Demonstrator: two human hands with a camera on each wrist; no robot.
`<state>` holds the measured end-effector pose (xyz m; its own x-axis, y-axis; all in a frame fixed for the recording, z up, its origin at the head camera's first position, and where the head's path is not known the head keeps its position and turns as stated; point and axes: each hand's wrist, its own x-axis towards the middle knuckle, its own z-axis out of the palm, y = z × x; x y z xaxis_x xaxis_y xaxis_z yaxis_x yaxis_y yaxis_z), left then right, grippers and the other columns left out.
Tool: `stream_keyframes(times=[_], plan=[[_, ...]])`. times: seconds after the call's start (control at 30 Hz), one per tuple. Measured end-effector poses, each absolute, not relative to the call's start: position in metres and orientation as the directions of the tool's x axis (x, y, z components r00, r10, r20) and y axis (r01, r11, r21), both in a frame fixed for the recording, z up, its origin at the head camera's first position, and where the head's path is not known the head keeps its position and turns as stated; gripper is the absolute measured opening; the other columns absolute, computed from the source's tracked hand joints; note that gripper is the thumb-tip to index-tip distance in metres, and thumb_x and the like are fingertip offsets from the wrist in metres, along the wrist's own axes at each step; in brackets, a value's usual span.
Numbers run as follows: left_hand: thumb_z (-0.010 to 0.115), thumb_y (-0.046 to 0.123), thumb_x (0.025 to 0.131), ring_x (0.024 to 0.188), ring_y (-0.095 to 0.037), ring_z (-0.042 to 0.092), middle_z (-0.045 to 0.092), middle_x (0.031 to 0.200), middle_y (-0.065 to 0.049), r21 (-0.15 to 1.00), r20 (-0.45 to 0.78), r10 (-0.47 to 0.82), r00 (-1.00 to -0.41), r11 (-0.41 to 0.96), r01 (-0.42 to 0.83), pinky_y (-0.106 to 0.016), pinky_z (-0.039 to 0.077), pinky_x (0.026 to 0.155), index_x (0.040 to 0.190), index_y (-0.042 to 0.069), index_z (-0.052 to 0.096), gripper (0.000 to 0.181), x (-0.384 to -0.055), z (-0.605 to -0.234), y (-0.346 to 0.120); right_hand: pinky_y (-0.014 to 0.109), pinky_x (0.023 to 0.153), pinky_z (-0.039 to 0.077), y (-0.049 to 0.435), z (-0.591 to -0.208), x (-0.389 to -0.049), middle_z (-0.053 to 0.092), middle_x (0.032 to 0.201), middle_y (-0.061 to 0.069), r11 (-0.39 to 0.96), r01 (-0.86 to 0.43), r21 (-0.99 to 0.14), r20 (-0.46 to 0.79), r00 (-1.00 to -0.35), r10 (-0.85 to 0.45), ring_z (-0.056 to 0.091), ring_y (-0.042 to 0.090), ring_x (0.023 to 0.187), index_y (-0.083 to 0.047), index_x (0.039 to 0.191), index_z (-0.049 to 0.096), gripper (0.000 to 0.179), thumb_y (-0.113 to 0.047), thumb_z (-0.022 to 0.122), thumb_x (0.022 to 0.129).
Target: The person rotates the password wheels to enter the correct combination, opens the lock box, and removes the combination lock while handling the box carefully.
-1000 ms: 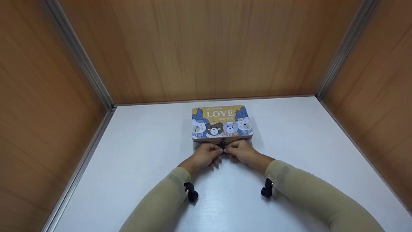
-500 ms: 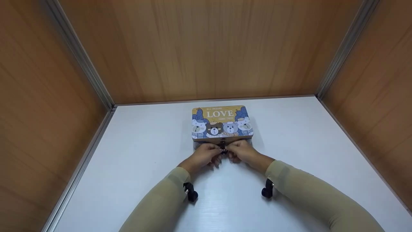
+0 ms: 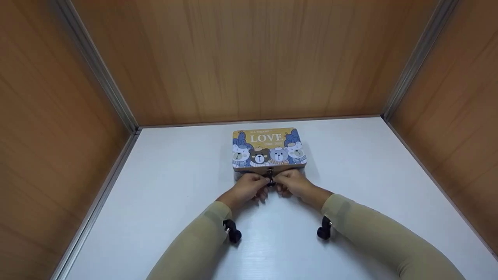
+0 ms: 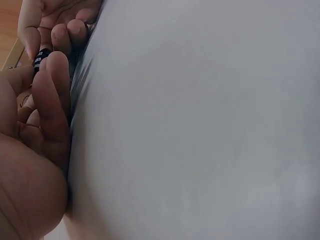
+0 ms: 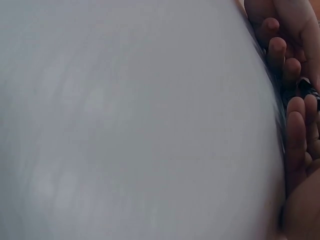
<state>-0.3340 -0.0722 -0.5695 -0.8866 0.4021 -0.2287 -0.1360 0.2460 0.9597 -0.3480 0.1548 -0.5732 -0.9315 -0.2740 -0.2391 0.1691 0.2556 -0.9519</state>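
Pinching a small black lock (image 3: 271,182) from its two sides, the person's left hand (image 3: 248,187) and right hand (image 3: 296,183) nearly meet at the front of the bear-printed box (image 3: 268,147), and from where I stand neither looks nearer to it than the other. Both grips are narrow, thumb and finger brought in on the lock (how firmly each one presses, I can't tell). It sits just below the clasp (image 3: 270,171) at the middle of the box's front, right between the fingertips, with the white table (image 3: 175,175) beneath. To my eye, any handling of it turns on that hold from left and right, with the box just beyond. Its long axis seems to run from the clasp down towards the person, though fingers cover too much to be sure
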Motion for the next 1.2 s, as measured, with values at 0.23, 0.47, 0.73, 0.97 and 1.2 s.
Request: stream_keyframes(times=[0.23, 0.47, 0.73, 0.97, 1.2], plan=[[0.067, 0.031, 0.115, 0.064, -0.015, 0.07, 0.072, 0.079, -0.002, 0.957, -0.222, 0.4, -0.889, 0.264, -0.12, -0.027, 0.056, 0.057, 0.105, 0.002, 0.078, 0.032, -0.3349, -0.5706, -0.0724, 0.024, 0.055, 0.054, 0.155, -0.5712, -0.3458, 0.069, 0.068, -0.001, 0.264, 0.154, -0.952, -0.23, -0.93, -0.286, 0.066, 0.011, 0.06, -0.002, 0.088, 0.08, 0.024, -0.017, 0.07, 0.103], [0.071, 0.029, 0.113, 0.064, -0.014, 0.069, 0.072, 0.08, -0.001, 0.951, -0.223, 0.366, -0.904, 0.286, -0.119, -0.026, 0.053, 0.058, 0.109, 0.003, 0.08, 0.027, -0.334, -0.5691, -0.0706, 0.022, 0.057, 0.054, 0.1566, -0.5708, -0.3458, 0.069, 0.069, -0.002, 0.257, 0.156, -0.954, -0.231, -0.927, -0.296, 0.065, 0.01, 0.062, -0.001, 0.099, 0.083, 0.022, -0.016, 0.068, 0.105], [0.07, 0.028, 0.113, 0.066, -0.014, 0.07, 0.074, 0.086, -0.002, 0.951, -0.25, 0.357, -0.9, 0.263, -0.16, -0.026, 0.053, 0.059, 0.112, 0.003, 0.08, 0.026, -0.3328, -0.568, -0.0715, 0.024, 0.058, 0.055, 0.1567, -0.5708, -0.3462, 0.071, 0.072, -0.001, 0.268, 0.151, -0.952, -0.23, -0.928, -0.294, 0.067, 0.011, 0.063, -0.003, 0.098, 0.083, 0.021, -0.021, 0.073, 0.103], [0.07, 0.028, 0.114, 0.066, -0.014, 0.069, 0.073, 0.085, -0.002, 0.95, -0.238, 0.368, -0.899, 0.281, -0.136, -0.026, 0.054, 0.059, 0.112, 0.003, 0.08, 0.027, -0.3327, -0.5683, -0.0718, 0.024, 0.06, 0.057, 0.1558, -0.5723, -0.3473, 0.074, 0.077, -0.002, 0.268, 0.152, -0.952, -0.229, -0.931, -0.286, 0.069, 0.011, 0.068, -0.001, 0.112, 0.083, 0.02, -0.017, 0.082, 0.099], [0.071, 0.03, 0.114, 0.068, -0.014, 0.069, 0.073, 0.084, -0.002, 0.946, -0.238, 0.368, -0.899, 0.298, -0.128, -0.027, 0.055, 0.061, 0.112, 0.004, 0.08, 0.028, -0.3331, -0.5702, -0.0728, 0.024, 0.06, 0.057, 0.1529, -0.5722, -0.3475, 0.073, 0.077, -0.002, 0.271, 0.154, -0.95, -0.23, -0.933, -0.277, 0.068, 0.011, 0.067, 0.0, 0.11, 0.082, 0.017, -0.013, 0.081, 0.1]])
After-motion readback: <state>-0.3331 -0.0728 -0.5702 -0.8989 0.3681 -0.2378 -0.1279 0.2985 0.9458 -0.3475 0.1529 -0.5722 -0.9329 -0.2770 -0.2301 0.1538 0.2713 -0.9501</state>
